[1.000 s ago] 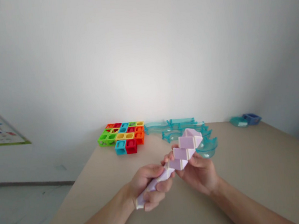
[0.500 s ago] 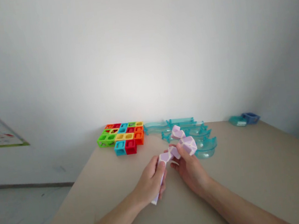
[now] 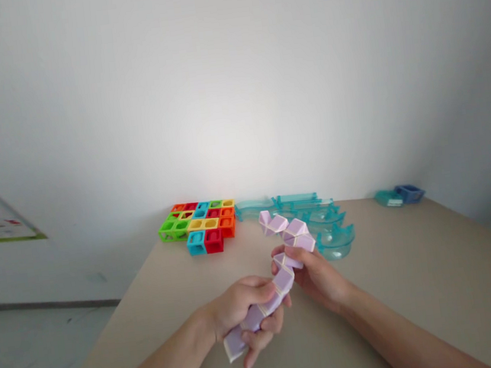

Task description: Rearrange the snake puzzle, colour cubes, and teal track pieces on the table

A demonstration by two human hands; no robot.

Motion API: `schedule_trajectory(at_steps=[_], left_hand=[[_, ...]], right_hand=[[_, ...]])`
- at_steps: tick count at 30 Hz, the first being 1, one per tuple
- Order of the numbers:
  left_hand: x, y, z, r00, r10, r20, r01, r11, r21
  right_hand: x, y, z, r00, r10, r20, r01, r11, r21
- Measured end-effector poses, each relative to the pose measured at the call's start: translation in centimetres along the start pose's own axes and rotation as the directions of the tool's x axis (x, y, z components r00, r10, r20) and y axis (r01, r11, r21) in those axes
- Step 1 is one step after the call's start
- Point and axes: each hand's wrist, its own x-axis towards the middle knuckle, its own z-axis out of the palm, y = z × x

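Note:
Both hands hold a lilac-and-white snake puzzle (image 3: 284,279) above the table. Its straight lower part runs through my left hand (image 3: 247,309), with the thumb on top, the fingers curled beneath and the end block sticking out toward me. Closer to the bend, my right hand (image 3: 317,276) pinches the puzzle between thumb and fingers; some of those fingers are hidden behind the blocks. Past the right hand, the upper part bends back to the left in a zigzag, and its far tip hangs free over the table.
Colourful open cube blocks (image 3: 203,225) are grouped at the back left of the table (image 3: 418,282). Translucent teal track pieces (image 3: 335,238) lie behind the right hand. A small blue container (image 3: 410,193) and a teal piece (image 3: 388,197) stand at the back right, by the wall.
The snake puzzle has turned, so its straight part now shows its broad face and its far tip has swung left. My left hand has rolled and come lower and nearer.

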Motion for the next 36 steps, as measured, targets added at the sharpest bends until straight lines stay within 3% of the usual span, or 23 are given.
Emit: schedule_trajectory(at_steps=[7,13,18,20,23,25,27,31,36], left_hand=[[0.8,-0.6,-0.2,0.983,-0.067,-0.172,0.069,0.998,0.005],[1.2,-0.8,-0.6,0.999,-0.003,-0.051,-0.010,0.965,-0.263],[1.1,-0.9,-0.5,0.993,0.097,0.061,-0.071,0.939,-0.336],[1.2,-1.0,-0.2,0.991,0.136,-0.011,-0.133,0.945,-0.300],[1.6,-1.1,0.3,0.954,0.186,-0.233,-0.240,0.944,-0.228],[1.8,-1.1,0.3,0.938,0.166,-0.305,-0.238,0.947,-0.217],[1.7,-1.0,0.2,0.955,0.115,-0.274,-0.183,0.954,-0.239],[1.1,-0.6,0.2,0.993,0.046,-0.105,-0.076,0.949,-0.306],[0.9,-0.8,0.1,0.996,0.090,-0.009,-0.087,0.918,-0.386]], right_hand=[[-0.2,0.0,0.2,0.999,-0.004,0.053,0.006,1.000,-0.030],[-0.3,-0.4,0.2,0.978,-0.183,0.103,0.180,0.983,0.036],[-0.6,-0.3,0.6,0.968,-0.212,0.136,0.203,0.976,0.075],[-0.6,-0.2,0.6,0.966,-0.209,0.154,0.199,0.977,0.079],[-0.6,0.0,0.3,0.968,-0.168,0.186,0.165,0.986,0.031],[-0.5,0.1,0.2,0.972,-0.143,0.187,0.147,0.989,-0.008],[-0.6,0.1,0.1,0.972,-0.148,0.180,0.153,0.988,-0.013],[-0.8,-0.4,0.2,0.965,-0.163,0.203,0.166,0.986,0.002],[-0.8,-0.5,0.2,0.955,-0.176,0.240,0.177,0.984,0.017]])
